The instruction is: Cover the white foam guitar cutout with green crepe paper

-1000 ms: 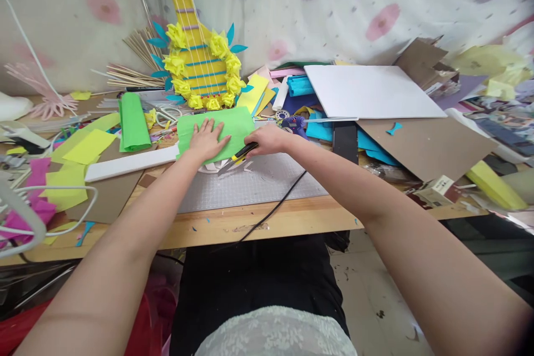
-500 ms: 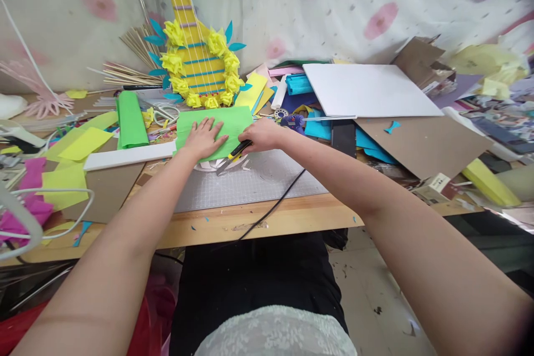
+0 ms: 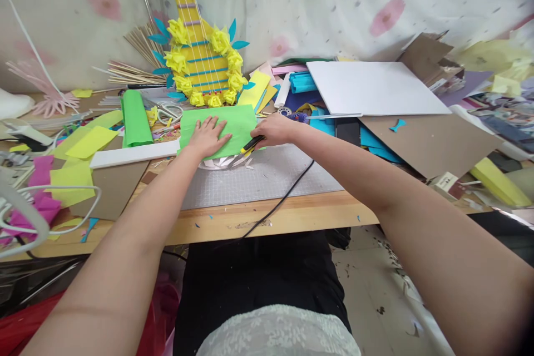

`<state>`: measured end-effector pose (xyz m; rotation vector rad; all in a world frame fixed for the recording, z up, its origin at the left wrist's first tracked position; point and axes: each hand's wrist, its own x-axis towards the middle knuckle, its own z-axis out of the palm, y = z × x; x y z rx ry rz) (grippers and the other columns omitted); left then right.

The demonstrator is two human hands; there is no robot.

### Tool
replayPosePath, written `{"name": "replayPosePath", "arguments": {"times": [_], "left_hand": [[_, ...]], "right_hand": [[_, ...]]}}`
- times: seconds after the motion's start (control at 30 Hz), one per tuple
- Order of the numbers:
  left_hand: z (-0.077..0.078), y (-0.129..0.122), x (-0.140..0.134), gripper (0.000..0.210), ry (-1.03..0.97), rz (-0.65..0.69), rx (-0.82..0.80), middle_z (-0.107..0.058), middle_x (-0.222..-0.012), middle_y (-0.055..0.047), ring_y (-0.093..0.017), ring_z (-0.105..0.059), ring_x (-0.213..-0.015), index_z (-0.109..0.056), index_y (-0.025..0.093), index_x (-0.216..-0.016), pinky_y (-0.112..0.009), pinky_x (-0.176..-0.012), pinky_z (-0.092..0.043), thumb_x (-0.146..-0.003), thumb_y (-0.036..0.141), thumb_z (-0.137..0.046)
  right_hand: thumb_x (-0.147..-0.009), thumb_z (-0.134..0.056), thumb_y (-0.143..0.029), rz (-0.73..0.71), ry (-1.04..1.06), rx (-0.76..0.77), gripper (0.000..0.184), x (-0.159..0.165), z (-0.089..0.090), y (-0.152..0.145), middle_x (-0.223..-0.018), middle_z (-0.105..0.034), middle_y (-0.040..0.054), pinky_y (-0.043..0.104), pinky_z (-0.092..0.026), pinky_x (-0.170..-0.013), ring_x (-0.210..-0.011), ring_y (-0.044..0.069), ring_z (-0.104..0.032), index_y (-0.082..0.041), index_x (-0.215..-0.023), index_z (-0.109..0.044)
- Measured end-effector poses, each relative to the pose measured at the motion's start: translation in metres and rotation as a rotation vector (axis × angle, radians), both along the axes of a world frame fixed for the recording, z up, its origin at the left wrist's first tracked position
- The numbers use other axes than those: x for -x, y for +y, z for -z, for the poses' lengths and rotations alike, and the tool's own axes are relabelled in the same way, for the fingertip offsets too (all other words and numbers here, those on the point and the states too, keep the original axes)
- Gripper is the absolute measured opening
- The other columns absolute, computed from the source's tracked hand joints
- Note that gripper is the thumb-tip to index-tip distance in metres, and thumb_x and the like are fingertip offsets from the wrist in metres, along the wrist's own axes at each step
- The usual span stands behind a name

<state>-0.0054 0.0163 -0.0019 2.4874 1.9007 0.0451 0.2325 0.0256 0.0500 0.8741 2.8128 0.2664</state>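
A bright green sheet of paper (image 3: 237, 122) lies over a white round piece (image 3: 219, 163), whose near edge shows below it. My left hand (image 3: 207, 138) rests flat on the sheet with the fingers spread. At the sheet's right edge, my right hand (image 3: 273, 129) is closed around a black and yellow utility knife (image 3: 252, 143). Its blade points down and left, by the sheet's near edge. White scraps (image 3: 249, 162) lie beside the round piece on the grey cutting mat (image 3: 283, 172).
Behind the sheet stands a yellow paper guitar (image 3: 204, 67) with yellow flowers. A white board (image 3: 375, 89) and brown cardboard (image 3: 429, 142) lie to the right. Scissors (image 3: 170, 112), a green paper roll (image 3: 136, 119) and a white strip (image 3: 136, 154) are at left. A black cable (image 3: 279, 203) crosses the mat.
My right hand has moved the knife slightly right along the sheet's near side. My left hand stays flat on the sheet. The whole view has shifted a little.
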Motion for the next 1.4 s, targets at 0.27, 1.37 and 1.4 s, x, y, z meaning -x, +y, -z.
{"name": "replayPosePath", "arguments": {"times": [0.27,1.37,1.4], "left_hand": [[0.0,-0.001,-0.001,0.067,0.0,0.0,0.0,-0.02,-0.157,-0.011,-0.027,-0.014,-0.145,-0.029,0.021,-0.147,-0.05,-0.116,-0.01,-0.092,0.057,-0.02],[0.001,0.001,-0.001,0.067,0.004,-0.001,-0.009,-0.021,-0.157,-0.009,-0.027,-0.014,-0.145,-0.029,0.022,-0.147,-0.05,-0.116,-0.01,-0.091,0.058,-0.019],[0.001,0.001,-0.001,0.067,0.004,0.0,-0.012,-0.021,-0.157,-0.009,-0.027,-0.014,-0.145,-0.029,0.022,-0.147,-0.05,-0.116,-0.011,-0.091,0.058,-0.019]], "right_hand": [[-0.087,-0.053,-0.053,0.085,0.127,0.013,0.037,-0.035,0.012,0.005,-0.098,-0.07,0.0066,0.028,-0.024,-0.063,-0.085,0.02,-0.058,-0.022,-0.102,-0.067],[-0.088,-0.05,-0.051,0.06,0.257,0.031,0.037,-0.023,0.035,-0.01,-0.093,-0.067,0.0079,0.028,-0.025,-0.062,-0.085,0.02,-0.058,-0.019,-0.097,-0.065],[-0.088,-0.049,-0.052,0.059,0.248,0.026,0.038,-0.019,0.036,-0.011,-0.093,-0.067,0.0081,0.028,-0.025,-0.062,-0.085,0.021,-0.058,-0.018,-0.097,-0.065]]}}
